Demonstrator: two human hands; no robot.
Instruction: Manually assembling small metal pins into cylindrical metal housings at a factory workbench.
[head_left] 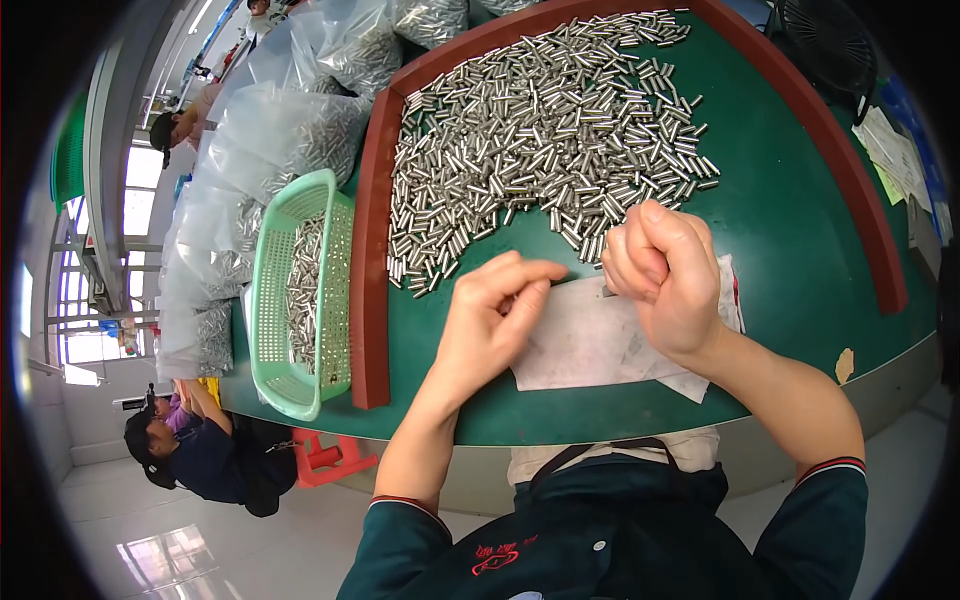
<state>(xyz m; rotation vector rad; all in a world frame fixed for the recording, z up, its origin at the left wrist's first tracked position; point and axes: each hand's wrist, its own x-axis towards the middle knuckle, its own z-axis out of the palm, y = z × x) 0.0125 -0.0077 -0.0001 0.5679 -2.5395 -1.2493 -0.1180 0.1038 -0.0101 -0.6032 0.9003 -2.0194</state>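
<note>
A large heap of short silver metal pins (560, 120) covers the far part of the green table. My left hand (492, 315) hovers near the heap's front edge, fingers curled, with the index finger and thumb reaching right; whatever it may hold is hidden. To its right, my right hand (668, 270) is raised and closed like a fist, thumb on top; its contents cannot be seen. Beneath and between both hands lies a pale, smudged cloth (575, 345) on the green tabletop (790, 230).
Dark red wooden rails (370, 300) border the work area. Left of them stands a light green plastic basket (268, 330) with more pins. Clear bags of pins (325, 130) line the far left. Papers (890, 150) and a black fan (825, 45) sit right. Other people (205, 450) are at left.
</note>
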